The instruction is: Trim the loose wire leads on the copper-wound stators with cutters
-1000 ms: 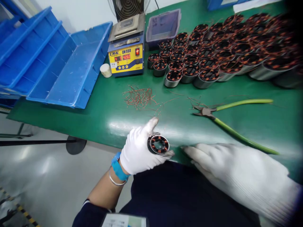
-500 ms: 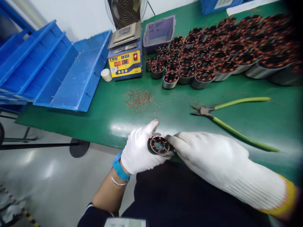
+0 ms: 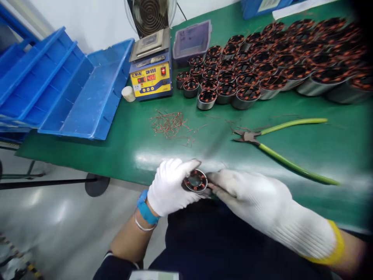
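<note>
In my white-gloved left hand (image 3: 171, 188) sits a motor stator (image 3: 196, 181), a short metal ring with copper windings inside. The fingers wrap round it from the left and below, with the thumb along its upper rim. My right hand (image 3: 247, 190), gloved too, is closed in a pinch right beside the ring's right edge. A small coppery bit, which looks like a wire end (image 3: 211, 186), shows at its fingertips; most of it is hidden. Farther up the bench lie green-handled cutting pliers (image 3: 247, 136), jaws apart, and a heap of copper wire clippings (image 3: 170, 123).
Many stators (image 3: 246, 97) stand in rows at the back right. A yellow solder pot unit (image 3: 150, 79) with a lit display stands near a purple bin (image 3: 192, 39) and a small white cup (image 3: 128, 94). Blue trays (image 3: 87, 99) are at the left, beside the green bench's edge (image 3: 87, 167).
My left thumb has come down onto the stator's rim. My right hand has drawn slightly back and its pinch shows more plainly. The view has shifted a little.
</note>
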Tool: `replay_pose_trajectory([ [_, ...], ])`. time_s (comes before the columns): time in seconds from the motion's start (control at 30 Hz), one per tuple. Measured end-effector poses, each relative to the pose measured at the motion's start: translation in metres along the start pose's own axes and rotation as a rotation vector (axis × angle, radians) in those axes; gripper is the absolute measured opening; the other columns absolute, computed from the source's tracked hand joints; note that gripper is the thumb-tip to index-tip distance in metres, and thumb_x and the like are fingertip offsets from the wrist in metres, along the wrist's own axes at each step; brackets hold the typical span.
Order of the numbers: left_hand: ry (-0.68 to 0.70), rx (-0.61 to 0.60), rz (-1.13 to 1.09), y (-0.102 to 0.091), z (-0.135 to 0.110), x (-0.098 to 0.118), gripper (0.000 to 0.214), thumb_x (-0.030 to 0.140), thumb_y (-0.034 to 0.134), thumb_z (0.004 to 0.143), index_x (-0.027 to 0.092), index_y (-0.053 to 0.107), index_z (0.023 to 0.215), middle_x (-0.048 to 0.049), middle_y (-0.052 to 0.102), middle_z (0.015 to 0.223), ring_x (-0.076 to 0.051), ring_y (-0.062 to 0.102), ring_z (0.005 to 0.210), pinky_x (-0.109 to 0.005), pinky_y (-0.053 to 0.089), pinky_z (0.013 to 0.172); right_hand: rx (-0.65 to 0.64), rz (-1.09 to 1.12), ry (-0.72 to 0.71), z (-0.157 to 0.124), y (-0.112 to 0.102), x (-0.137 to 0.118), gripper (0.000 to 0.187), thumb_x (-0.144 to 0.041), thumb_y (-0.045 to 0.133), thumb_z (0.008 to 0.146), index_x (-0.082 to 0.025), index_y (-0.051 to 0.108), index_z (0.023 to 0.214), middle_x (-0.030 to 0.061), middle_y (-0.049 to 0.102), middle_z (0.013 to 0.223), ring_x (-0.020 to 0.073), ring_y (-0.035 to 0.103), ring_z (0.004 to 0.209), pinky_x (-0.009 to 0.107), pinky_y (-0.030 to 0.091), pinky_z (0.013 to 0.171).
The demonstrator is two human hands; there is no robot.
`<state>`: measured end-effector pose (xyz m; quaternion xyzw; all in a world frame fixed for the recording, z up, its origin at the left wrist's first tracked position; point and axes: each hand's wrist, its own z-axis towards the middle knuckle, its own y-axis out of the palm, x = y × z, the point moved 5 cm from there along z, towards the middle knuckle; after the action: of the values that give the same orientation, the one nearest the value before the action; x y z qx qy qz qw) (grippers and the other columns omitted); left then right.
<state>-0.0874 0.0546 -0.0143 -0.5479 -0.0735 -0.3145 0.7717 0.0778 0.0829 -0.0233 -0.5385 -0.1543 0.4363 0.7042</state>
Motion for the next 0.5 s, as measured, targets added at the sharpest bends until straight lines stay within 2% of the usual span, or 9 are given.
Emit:
replay_pose_trajectory([
  [0.1,0.020,0.037,-0.111,-0.005,0.004,0.005,0.054,0.048,0.078,0.077,0.021,0.060,0.120,-0.0100,0.073,0.108,-0.027,0.072,0.094,-0.042,0.059,0.081,0.039,-0.003,-0.019,0.001,-0.001,0.001,0.036,-0.019,0.041,0.097,-0.023,0.065,0.071,-0.0015,0.064,0.060,0.0164,0.059,0.047,0.032,0.032,0.049],
  [0.2,0.101,0.003,-0.299,-0.008,0.008,0.009,0.038,0.031,0.074,0.082,0.022,0.061,0.116,-0.0078,0.073,0.110,-0.022,0.073,0.097,-0.037,0.059,0.085,0.038,0.033,-0.032,0.004,-0.004,0.005,0.035,-0.023,0.043,0.097,-0.023,0.069,0.073,-0.0009,0.066,0.062,0.0165,0.060,0.047,0.032,0.030,0.049],
  [0.27,0.132,-0.033,-0.351,-0.008,0.010,0.010,0.030,0.024,0.072,0.082,0.022,0.062,0.111,-0.0053,0.073,0.101,-0.019,0.072,0.089,-0.034,0.059,0.080,-0.057,0.137,-0.006,0.004,-0.001,0.011,0.031,-0.024,0.046,0.096,-0.024,0.072,0.079,-0.0013,0.070,0.068,0.0165,0.064,0.054,0.029,0.033,0.050],
  [0.4,0.111,-0.072,-0.331,-0.004,0.012,0.012,0.028,0.021,0.069,0.077,0.020,0.059,0.103,-0.0065,0.068,0.094,-0.021,0.067,0.083,-0.037,0.056,0.074,-0.314,0.375,0.075,-0.002,0.005,0.022,0.028,-0.026,0.049,0.096,-0.025,0.074,0.085,-0.0005,0.074,0.077,0.0160,0.068,0.065,0.026,0.041,0.056],
  [0.5,0.074,-0.082,-0.300,0.001,0.013,0.016,0.019,0.018,0.062,0.078,0.020,0.056,0.096,-0.0064,0.065,0.090,-0.021,0.063,0.080,-0.037,0.053,0.073,-0.356,0.444,0.086,-0.011,0.000,0.031,0.030,-0.028,0.046,0.097,-0.026,0.075,0.089,0.0001,0.074,0.080,0.0168,0.068,0.066,0.027,0.047,0.057],
])
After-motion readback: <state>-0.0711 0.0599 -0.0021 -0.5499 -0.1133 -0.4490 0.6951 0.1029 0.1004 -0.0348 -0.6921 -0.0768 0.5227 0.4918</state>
